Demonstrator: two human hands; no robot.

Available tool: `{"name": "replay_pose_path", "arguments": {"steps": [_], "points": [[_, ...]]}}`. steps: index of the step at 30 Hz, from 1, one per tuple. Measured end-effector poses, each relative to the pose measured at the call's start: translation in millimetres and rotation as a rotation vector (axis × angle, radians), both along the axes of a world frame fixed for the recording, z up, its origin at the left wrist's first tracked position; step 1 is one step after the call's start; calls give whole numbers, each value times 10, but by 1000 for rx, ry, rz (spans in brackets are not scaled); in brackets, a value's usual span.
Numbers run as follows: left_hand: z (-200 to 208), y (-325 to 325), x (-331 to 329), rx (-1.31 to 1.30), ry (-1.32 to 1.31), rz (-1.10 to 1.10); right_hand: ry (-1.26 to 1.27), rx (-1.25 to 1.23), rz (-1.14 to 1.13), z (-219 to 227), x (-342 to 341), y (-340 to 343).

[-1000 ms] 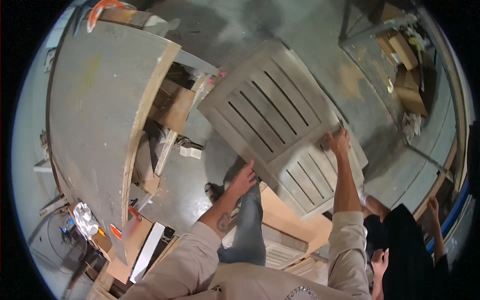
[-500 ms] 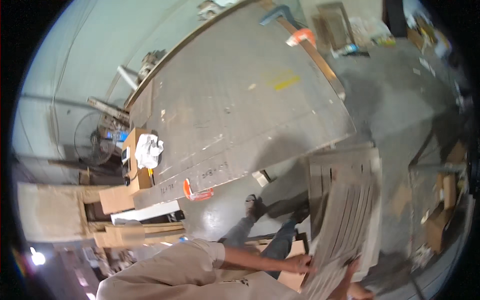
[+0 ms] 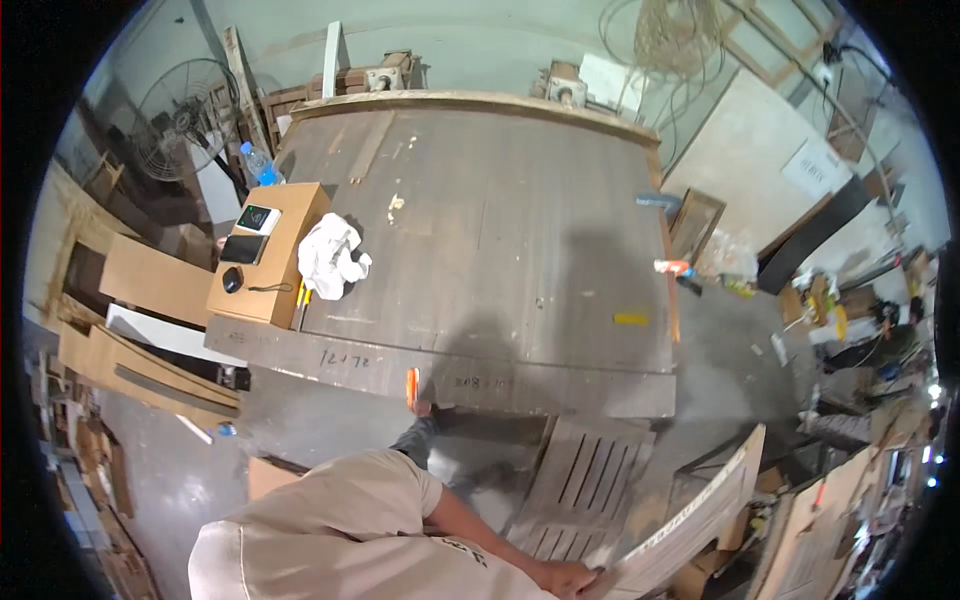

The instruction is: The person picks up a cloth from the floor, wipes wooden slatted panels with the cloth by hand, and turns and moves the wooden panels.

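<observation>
Wooden louvred panel (image 3: pixel 690 520) tilted on edge at near right, lower end cut off by picture rim. Left hand out of sight, hidden under beige-shirted torso (image 3: pixel 340 530); its grip cannot be told. Right hand (image 3: pixel 565 577) closed on panel's near lower edge, fingers partly lost at frame bottom. Right forearm bare, stretched rightward from short sleeve. Second slatted panel (image 3: pixel 590 480) lies flat on floor just left. Large workbench (image 3: pixel 500 250) beyond; cardboard box (image 3: pixel 265 255) and white rag (image 3: pixel 332 257) at its left.
</observation>
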State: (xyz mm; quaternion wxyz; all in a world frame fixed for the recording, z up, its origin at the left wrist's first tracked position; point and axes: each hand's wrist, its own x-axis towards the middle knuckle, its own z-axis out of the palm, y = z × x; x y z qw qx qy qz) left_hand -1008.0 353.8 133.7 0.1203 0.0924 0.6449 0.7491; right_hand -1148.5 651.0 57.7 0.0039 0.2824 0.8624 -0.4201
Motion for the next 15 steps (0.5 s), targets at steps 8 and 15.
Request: {"name": "replay_pose_path", "arguments": {"steps": [8, 15], "points": [[546, -2661, -267, 291, -86, 552, -2, -339, 384, 1582, -753, -1885], [300, -4269, -65, 494, -54, 1055, 140, -259, 770, 992, -1502, -3985]]}}
